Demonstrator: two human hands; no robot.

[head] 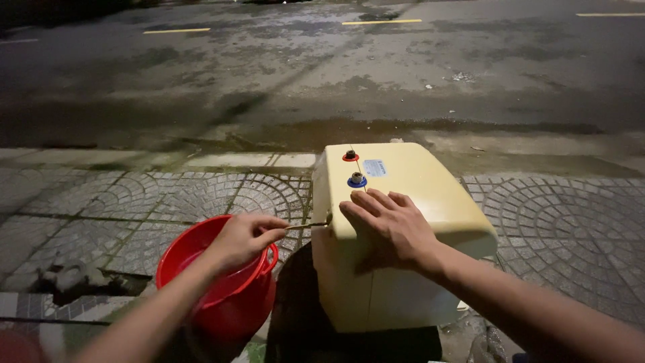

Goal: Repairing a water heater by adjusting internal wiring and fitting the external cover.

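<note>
A cream, box-shaped water heater tank [430, 188] stands on a dark base on the pavement, with a red-ringed port [350, 156] and a blue-ringed port [357, 180] on its top. My right hand [390, 225] lies flat on the tank's top near its left edge, fingers spread. My left hand [247, 236] pinches a thin metal tool [308, 225] whose tip touches the tank's left side. Just under my left hand is a red plastic bucket [228, 302].
Patterned paving stones [134, 202] cover the ground around the tank. A kerb [242, 160] runs behind it, with a wet asphalt road [322, 67] beyond. A broken patch of pavement [74, 279] lies at the left.
</note>
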